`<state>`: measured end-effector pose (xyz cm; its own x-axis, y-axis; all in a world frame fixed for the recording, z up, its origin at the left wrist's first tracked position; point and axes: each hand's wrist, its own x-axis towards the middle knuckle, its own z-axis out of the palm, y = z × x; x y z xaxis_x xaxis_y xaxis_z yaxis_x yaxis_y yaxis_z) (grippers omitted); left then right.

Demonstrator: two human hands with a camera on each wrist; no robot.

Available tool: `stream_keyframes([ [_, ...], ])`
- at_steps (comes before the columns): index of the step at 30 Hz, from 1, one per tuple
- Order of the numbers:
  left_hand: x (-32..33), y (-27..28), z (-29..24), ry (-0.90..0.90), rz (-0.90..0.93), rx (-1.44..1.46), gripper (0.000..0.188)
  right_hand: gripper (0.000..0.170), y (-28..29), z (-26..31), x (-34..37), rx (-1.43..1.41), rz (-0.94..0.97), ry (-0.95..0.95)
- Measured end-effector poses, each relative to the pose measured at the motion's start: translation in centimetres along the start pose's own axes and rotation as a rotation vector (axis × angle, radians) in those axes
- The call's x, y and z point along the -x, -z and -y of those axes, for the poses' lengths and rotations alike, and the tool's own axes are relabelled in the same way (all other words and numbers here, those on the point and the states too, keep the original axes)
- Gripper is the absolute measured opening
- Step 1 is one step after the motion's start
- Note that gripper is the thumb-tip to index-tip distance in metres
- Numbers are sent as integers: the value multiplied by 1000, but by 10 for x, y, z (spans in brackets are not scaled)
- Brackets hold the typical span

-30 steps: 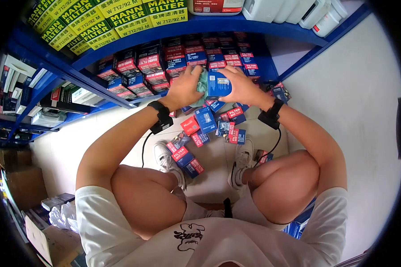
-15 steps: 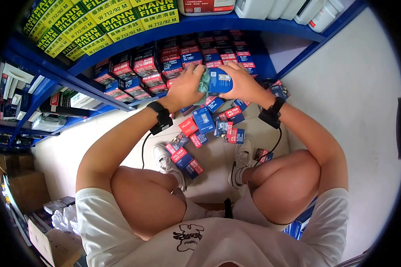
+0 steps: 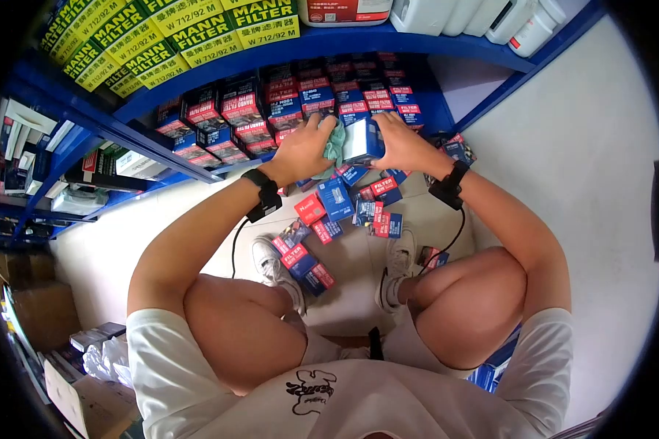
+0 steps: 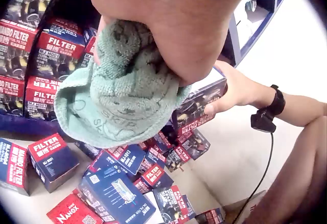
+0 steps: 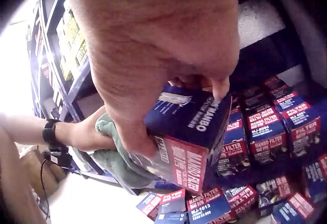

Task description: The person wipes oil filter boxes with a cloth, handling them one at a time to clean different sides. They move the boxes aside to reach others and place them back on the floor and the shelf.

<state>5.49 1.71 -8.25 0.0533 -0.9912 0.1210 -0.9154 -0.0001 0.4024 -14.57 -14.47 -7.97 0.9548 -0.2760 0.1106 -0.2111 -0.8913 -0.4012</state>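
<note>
In front of the lower shelf, my right hand [image 3: 410, 148] grips a blue and red oil filter box [image 5: 186, 114], thumb on one side and fingers over the other. One face of the box looks bright white in the head view. My left hand [image 3: 304, 151] holds a bunched green towel [image 4: 122, 93] with printed lettering, against the box's left side. Much of the towel's upper part is hidden under the left palm in the left wrist view. Below both hands, several similar filter boxes [image 3: 335, 199] lie loose on the floor.
Rows of filter boxes [image 3: 241, 110] fill the blue lower shelf behind the hands. Above, the blue shelf edge [image 3: 329, 45] carries yellow-green filter boxes [image 3: 198, 29] and white jugs [image 3: 421, 14]. Two shoes [image 3: 399, 267] flank the loose boxes; a white wall [image 3: 564, 183] stands at right.
The filter box has turned in the right hand: its blue printed face was toward the head camera, and now a bright white face shows. Both hands stay in nearly the same place.
</note>
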Motion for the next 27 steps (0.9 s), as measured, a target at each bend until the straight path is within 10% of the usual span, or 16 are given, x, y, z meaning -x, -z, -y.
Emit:
stream_keyframes([
  [6, 1, 2, 1, 6, -1, -15, 67, 97, 10, 1, 2, -303, 74, -216],
  [27, -2, -4, -12, 105, -113, -24, 67, 90, 4, 27, -8, -236, -2, 57],
])
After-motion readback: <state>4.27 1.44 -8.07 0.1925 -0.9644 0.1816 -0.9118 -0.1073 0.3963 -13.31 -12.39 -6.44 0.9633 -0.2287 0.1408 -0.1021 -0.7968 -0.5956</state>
